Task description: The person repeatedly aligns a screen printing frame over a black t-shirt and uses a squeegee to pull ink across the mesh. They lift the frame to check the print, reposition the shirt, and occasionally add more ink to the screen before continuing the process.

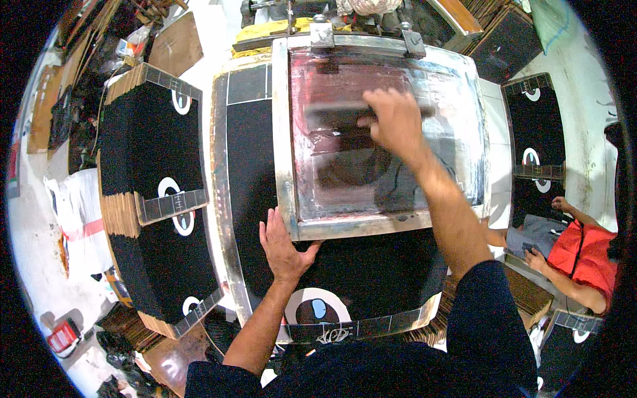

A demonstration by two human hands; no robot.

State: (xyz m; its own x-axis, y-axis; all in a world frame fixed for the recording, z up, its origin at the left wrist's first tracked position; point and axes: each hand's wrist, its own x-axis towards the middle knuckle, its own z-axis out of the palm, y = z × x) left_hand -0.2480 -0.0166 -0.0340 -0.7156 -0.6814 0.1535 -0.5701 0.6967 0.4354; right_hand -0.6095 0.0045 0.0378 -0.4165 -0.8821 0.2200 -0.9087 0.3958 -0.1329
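A framed printing screen (383,198), its mesh stained red and grey, lies over a black printed board (365,265). My right hand (391,119) is curled on a dark squeegee (335,117) across the upper middle of the mesh, slightly blurred. My left hand (285,249) has its fingers spread on the board at the screen's lower left corner, the thumb touching the frame. The board shows a white ring with a blue shape near its bottom edge.
Stacks of similar black boards (152,132) stand left, right (534,126) and lower right. Metal clamps (322,33) hold the screen's far side. A seated person in red (584,259) is at right, hands apart from mine. A white bag (73,212) lies at far left.
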